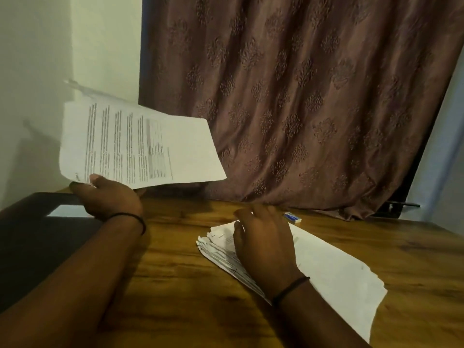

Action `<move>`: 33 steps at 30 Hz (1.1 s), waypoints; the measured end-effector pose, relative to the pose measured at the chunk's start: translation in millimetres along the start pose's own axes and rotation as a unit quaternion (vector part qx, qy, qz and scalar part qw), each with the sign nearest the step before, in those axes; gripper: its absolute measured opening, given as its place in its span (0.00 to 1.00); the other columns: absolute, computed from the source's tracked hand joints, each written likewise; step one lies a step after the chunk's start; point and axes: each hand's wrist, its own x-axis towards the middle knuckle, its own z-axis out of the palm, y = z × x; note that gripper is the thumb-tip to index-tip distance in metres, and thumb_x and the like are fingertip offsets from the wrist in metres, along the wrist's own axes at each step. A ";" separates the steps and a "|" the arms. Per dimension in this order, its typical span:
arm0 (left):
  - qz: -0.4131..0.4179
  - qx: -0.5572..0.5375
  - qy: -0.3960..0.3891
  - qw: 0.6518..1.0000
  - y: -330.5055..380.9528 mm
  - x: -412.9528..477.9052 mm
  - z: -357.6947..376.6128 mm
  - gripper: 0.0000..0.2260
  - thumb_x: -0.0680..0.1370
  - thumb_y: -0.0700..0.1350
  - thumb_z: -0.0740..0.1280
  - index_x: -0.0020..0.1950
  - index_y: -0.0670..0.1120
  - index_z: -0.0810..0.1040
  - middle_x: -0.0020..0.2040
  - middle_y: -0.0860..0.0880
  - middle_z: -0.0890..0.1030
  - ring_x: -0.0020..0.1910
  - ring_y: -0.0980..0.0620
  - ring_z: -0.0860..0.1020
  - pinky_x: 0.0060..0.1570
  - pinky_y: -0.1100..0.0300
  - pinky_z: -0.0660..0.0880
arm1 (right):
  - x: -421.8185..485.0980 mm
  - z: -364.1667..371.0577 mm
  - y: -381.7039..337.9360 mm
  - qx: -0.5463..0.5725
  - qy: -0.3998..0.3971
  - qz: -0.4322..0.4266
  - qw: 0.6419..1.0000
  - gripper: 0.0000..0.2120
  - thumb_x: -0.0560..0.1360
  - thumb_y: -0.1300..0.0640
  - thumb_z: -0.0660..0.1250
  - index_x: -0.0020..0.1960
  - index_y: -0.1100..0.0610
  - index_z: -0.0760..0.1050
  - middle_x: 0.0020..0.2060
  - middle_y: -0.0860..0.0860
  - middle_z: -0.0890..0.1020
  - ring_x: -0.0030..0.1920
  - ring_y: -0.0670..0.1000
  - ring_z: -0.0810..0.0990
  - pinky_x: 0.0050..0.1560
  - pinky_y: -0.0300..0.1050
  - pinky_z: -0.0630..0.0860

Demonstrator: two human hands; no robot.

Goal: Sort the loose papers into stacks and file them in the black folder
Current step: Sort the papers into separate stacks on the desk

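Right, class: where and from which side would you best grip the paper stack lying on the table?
Probably its fanned left end, from the left: the paper stack lies flat on the table, and only there do sheet edges splay enough to slide fingers under.

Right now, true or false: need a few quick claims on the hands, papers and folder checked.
1. The left hand holds printed sheets up off the table. True.
2. The right hand hangs clear of the paper stack. False: it rests on the stack.
3. The black folder lies left of the paper stack. True.
4. The eraser sits on top of the paper stack. False: it lies on the table beyond the stack, near the curtain.
5. Both hands grip the raised sheets. False: only the left hand does.
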 end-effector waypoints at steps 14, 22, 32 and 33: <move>-0.234 0.044 -0.461 0.855 -29.2 -70.1 6.1 0.14 0.84 0.49 0.58 0.68 0.48 0.72 0.57 0.45 0.83 0.52 0.45 0.83 0.45 0.46 0.82 | -3.1 3.8 -5.9 -0.026 -0.015 -0.112 0.993 0.20 0.75 0.52 0.68 0.66 0.53 0.74 0.57 0.54 0.82 0.57 0.56 0.81 0.60 0.56 0.75; 0.058 0.433 -0.491 0.753 -51.7 -59.3 -2.4 0.19 0.79 0.58 0.62 0.55 0.42 0.75 0.49 0.41 0.81 0.46 0.46 0.78 0.46 0.53 0.74 | 2.2 -5.1 27.8 -0.050 0.025 0.007 0.998 0.38 0.69 0.67 0.73 0.75 0.50 0.66 0.34 0.54 0.80 0.29 0.54 0.78 0.27 0.48 0.77; -0.123 0.462 -0.557 0.679 -43.7 -63.8 -4.8 0.09 0.77 0.42 0.70 0.48 0.35 0.81 0.30 0.43 0.79 0.21 0.53 0.73 0.20 0.64 0.70 | -0.8 -7.0 25.1 -0.069 -0.273 -0.034 0.959 0.17 0.80 0.52 0.65 0.69 0.49 0.73 0.64 0.54 0.77 0.59 0.55 0.78 0.62 0.52 0.77; -0.148 0.448 -0.561 0.681 -42.4 -63.2 -4.5 0.08 0.77 0.39 0.70 0.51 0.34 0.80 0.31 0.43 0.80 0.22 0.54 0.74 0.20 0.64 0.71 | -0.5 -4.6 25.3 -0.057 -0.285 -0.020 0.957 0.15 0.80 0.52 0.64 0.66 0.51 0.76 0.62 0.53 0.78 0.58 0.54 0.79 0.62 0.50 0.77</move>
